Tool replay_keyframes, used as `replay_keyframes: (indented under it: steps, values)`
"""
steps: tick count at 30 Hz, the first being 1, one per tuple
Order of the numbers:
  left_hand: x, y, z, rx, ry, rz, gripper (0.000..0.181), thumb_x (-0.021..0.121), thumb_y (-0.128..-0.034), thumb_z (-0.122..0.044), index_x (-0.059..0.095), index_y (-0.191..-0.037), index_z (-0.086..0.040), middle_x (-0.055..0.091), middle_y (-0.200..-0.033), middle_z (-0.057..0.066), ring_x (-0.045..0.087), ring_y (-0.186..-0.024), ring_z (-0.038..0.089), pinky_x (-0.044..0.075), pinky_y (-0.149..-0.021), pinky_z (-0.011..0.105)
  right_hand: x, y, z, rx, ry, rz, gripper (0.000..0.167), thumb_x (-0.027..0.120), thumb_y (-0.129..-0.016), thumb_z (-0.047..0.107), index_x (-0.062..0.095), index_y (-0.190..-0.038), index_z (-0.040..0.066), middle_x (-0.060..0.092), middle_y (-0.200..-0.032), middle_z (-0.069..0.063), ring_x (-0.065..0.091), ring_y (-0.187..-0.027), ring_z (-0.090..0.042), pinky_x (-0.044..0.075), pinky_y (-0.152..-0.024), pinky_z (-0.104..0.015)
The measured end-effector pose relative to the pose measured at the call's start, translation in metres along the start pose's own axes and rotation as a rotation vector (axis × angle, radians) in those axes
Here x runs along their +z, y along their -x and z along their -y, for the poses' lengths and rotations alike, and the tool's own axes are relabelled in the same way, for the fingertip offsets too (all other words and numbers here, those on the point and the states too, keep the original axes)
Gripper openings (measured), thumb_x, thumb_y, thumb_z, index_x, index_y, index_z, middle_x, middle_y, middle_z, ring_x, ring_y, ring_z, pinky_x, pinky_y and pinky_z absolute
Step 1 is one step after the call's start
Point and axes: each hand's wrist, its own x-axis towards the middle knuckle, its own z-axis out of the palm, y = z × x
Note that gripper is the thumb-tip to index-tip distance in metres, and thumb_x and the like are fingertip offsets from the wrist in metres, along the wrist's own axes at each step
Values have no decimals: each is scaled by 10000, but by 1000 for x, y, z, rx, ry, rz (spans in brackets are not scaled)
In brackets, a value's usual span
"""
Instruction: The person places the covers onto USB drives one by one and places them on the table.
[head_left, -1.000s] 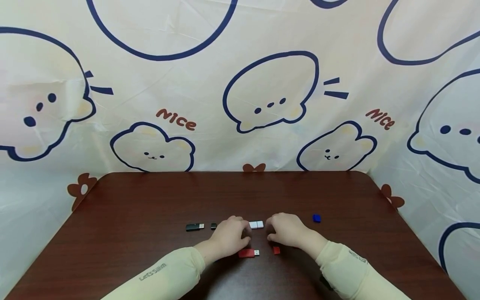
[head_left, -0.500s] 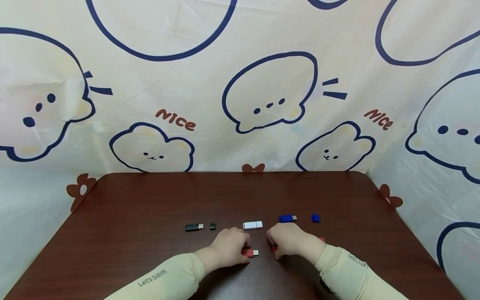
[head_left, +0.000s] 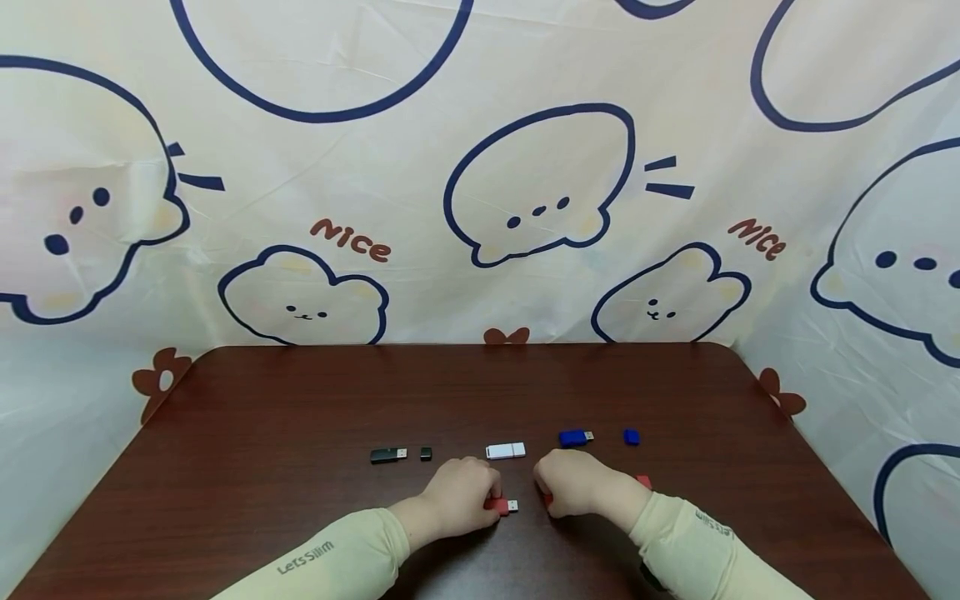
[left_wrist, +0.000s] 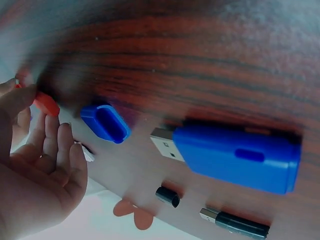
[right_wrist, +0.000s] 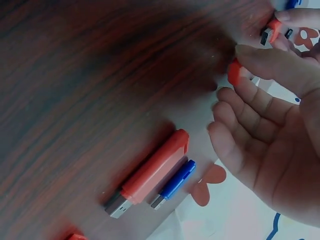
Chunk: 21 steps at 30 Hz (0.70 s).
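Note:
My left hand point(head_left: 461, 497) pinches a red USB stick point(head_left: 500, 505) between thumb and fingers, its metal plug pointing right. Facing it, my right hand point(head_left: 573, 482) pinches a small red cap point(right_wrist: 235, 72), mostly covered by the fingers in the head view. A short gap separates cap and plug. Just beyond the hands lies a white USB stick point(head_left: 506, 451). Under my left wrist, a blue USB stick point(left_wrist: 235, 157) and its blue cap point(left_wrist: 105, 123) lie apart. Beneath my right wrist is another red USB stick point(right_wrist: 156, 165), partly hidden by the arm in the head view.
At the left lie a black USB stick point(head_left: 387, 455) and its black cap point(head_left: 426, 453). Farther right are an uncapped blue USB stick point(head_left: 575, 437) and a blue cap point(head_left: 632, 437). A patterned cloth point(head_left: 420, 183) hangs behind the brown table point(head_left: 300, 400).
Both hands have come down nearer the table's front. The left has taken hold of the red USB stick, the right of the red cap. The blue stick beyond the right hand is uncovered.

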Motion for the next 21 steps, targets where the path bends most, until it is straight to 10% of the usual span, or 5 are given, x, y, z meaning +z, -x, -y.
replay_keyframes:
  steps: [21]
  values:
    - [-5,-4,2,-37,190,-36,112,726,-770,-190,643,-803,-122,559,-633,-101,426,-573,-9,384,-553,168,-8,-5,-10,-61,-251,-134,150,691,-768,16,624,-664,100,526,-597,95,403,-523,-1,354,-481,-172]
